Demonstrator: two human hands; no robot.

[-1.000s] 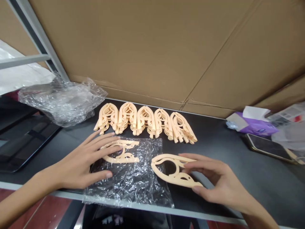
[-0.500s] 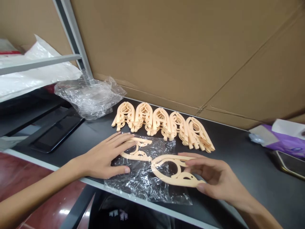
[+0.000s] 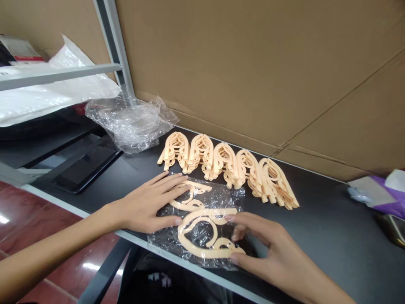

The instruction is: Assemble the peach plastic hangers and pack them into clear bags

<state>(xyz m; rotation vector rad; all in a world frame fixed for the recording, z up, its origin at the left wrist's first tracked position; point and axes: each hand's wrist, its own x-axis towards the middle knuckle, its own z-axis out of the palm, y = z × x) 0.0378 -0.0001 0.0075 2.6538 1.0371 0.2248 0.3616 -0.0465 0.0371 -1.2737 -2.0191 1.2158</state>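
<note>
My left hand (image 3: pixel 148 204) lies flat with its fingers stretched over a beige folding hanger (image 3: pixel 201 185), covering its left part. My right hand (image 3: pixel 268 247) grips another beige folding hanger (image 3: pixel 196 252) by its two free ends, thumb on the near arm and fingers on the far arm. This hanger's rounded end points left, close to my left thumb. Both hangers are over a clear plastic bag (image 3: pixel 166 242) spread on the black tabletop (image 3: pixel 319 236); I cannot tell whether either is inside it. Behind them, several stacks of the same hangers (image 3: pixel 202 145) stand in a row.
Crumpled clear plastic (image 3: pixel 133 126) lies at the back left, beside a grey shelf post (image 3: pixel 118 46). A black tablet-like device (image 3: pixel 88 169) is at the left. On the right are a purple tissue pack (image 3: pixel 384 196) and a phone-like device (image 3: pixel 395 230). Cardboard (image 3: pixel 247 76) forms the back wall.
My right hand has brought its hanger left and nearer, so its rounded end now comes up to my left thumb. My left hand stays flat. The camera view has shifted slightly.
</note>
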